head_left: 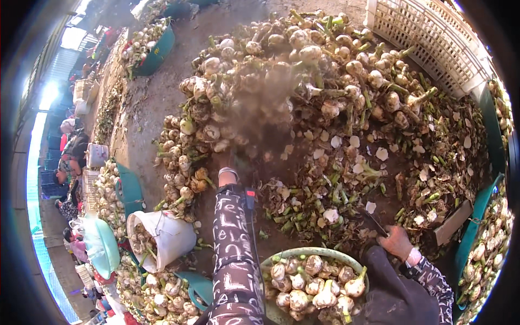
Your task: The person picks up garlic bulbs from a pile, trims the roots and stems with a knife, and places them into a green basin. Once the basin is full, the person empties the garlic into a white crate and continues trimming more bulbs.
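Note:
My left arm reaches forward up the middle in a dark, white-patterned sleeve. At its end my left hand (223,160) is at the near edge of a large heap of garlic bulbs (309,54). A dark blurred smudge covers its fingers, so what they hold is hidden. Low at the right, my right hand (398,244) is closed around a thin dark tool (375,223), whose tip points away to the left. Cut stems, roots and peelings (325,200) lie under and beyond it. Nearest me, a round tub (314,251) holds garlic bulbs with short-cut stems.
On the left, a white bucket (176,238) lies tipped beside more garlic and green tubs (130,187). A cream slatted crate (428,46) stands at the far right. Green containers of garlic (468,238) line the right side. Several people sit along the left.

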The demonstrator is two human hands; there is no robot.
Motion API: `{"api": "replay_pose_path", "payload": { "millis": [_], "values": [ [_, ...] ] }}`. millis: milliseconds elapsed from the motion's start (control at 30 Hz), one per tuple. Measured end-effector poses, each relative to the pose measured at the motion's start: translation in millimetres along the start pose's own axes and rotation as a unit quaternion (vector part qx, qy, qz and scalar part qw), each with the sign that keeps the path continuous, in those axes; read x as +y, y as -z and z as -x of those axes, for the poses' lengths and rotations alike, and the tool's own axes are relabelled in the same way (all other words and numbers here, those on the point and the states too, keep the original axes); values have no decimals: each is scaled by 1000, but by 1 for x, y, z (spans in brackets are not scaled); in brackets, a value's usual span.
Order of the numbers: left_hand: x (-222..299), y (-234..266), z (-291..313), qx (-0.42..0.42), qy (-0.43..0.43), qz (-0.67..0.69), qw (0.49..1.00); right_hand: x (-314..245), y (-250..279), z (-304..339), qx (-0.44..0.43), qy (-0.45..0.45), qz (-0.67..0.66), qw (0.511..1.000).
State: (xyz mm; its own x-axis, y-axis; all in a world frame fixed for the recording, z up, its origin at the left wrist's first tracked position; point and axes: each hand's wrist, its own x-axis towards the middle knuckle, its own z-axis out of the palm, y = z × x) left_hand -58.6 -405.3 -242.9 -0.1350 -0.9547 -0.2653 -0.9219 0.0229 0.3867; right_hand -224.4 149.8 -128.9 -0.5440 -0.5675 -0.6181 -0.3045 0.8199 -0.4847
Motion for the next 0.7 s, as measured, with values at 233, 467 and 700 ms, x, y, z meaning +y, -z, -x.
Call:
{"api": "replay_pose_path", "payload": {
  "millis": [233,467,700],
  "values": [
    [-7,30,158,-264,-123,346,892,-45,11,-31,59,171,3,983],
    [76,83,307,-422,-232,442,757,-137,51,0,54,309,-3,949],
    [84,83,346,-294,-272,354,845,-124,51,24,102,339,19,935]
  ]
}}
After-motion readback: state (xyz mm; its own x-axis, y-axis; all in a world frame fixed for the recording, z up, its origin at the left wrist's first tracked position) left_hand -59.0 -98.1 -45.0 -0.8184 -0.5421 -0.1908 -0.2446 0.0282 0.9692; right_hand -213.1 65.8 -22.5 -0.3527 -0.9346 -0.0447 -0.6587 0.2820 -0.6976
